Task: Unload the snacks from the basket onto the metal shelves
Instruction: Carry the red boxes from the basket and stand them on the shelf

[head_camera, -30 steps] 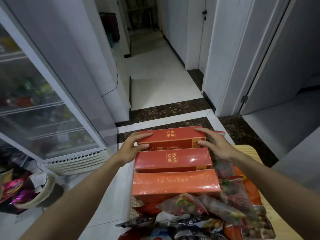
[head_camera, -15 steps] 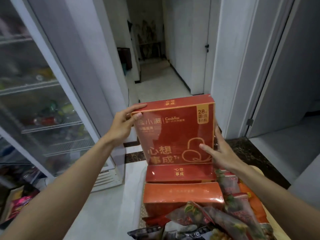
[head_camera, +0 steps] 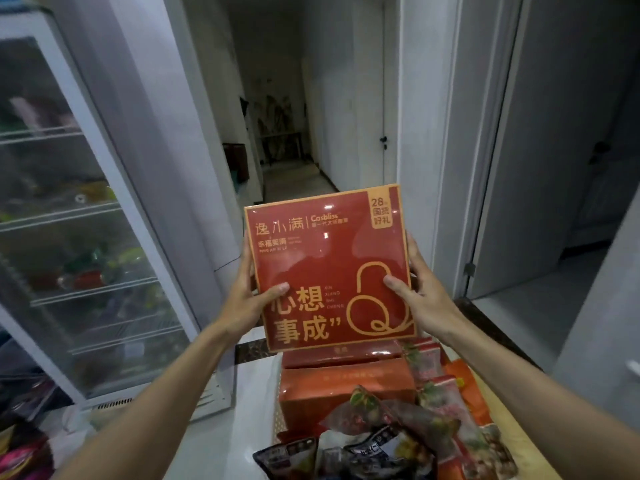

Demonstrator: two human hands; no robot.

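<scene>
Up it comes! The red gift box [head_camera: 329,268] has left its row and now stands upright just above the remaining boxes [head_camera: 346,379], left hand [head_camera: 242,299] and right hand [head_camera: 426,296] gripping its side edges, thumbs across the front. One snack out, plenty to go.

A glass-door fridge [head_camera: 79,237] fills the left of the frame, with blurred bottles and cans behind its glass. A dim hallway [head_camera: 294,150] runs up the centre, a white door [head_camera: 360,116] on its right side. A grey door [head_camera: 554,150] stands at the right. Pink wrappers [head_camera: 20,459] lie at lower left.
</scene>
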